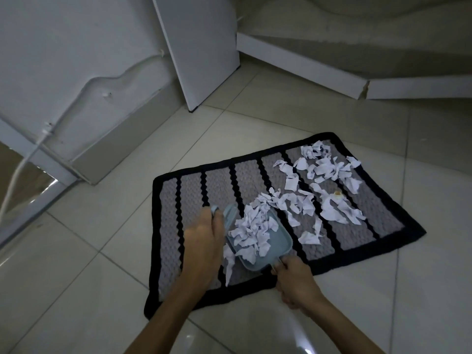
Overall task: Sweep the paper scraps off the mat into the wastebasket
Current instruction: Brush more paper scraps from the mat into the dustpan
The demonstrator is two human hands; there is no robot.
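The torn white paper scraps (324,185) lie mostly across the far right half of the grey woven mat with black stripes and border (176,226), and a heap of them already sits in the pale blue plastic dustpan (275,247) resting on the mat's near side. Your right hand (296,284) has its fingers curled round the dustpan's handle, keeping the pan low so that scraps slide in. Your left hand (204,241) grips a small pale blue brush (228,213) beside the pan, placed to drag paper towards it. No wastebasket is in view. Pale floor tiles (102,264) surround the mat.
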